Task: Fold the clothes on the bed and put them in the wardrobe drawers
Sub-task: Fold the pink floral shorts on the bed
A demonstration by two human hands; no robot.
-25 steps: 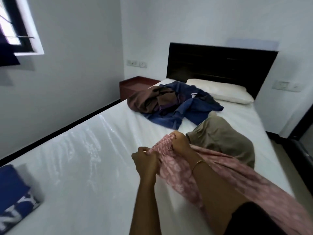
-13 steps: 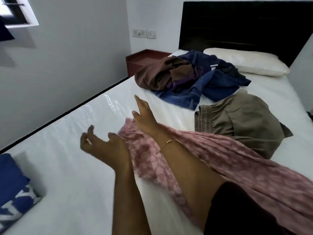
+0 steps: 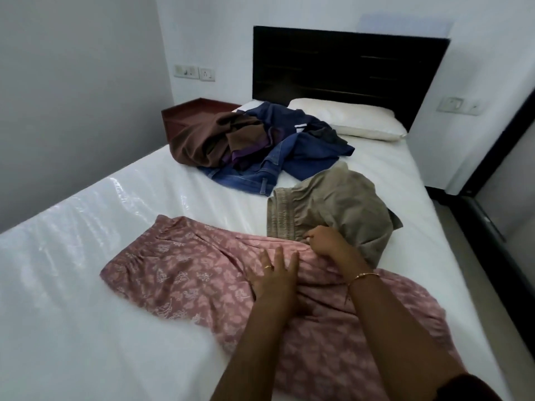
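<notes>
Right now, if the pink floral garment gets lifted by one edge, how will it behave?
Probably floppy: the pink floral garment bunches into wrinkles near the right hand. Likely light, thin fabric lying flat under the left hand. It may slide, since the bed cover looks glossy.

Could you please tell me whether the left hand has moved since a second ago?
Yes. The left hand let go of the pink garment's bunched end and now lies flat on it, nearer the person.

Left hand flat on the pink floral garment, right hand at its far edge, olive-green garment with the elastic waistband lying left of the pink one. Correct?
Not quite. The head view shows the olive-green garment with the elastic waistband beyond the pink floral garment toward the right, not left. The rest holds: left hand flat on it, right hand at its far edge.
</notes>
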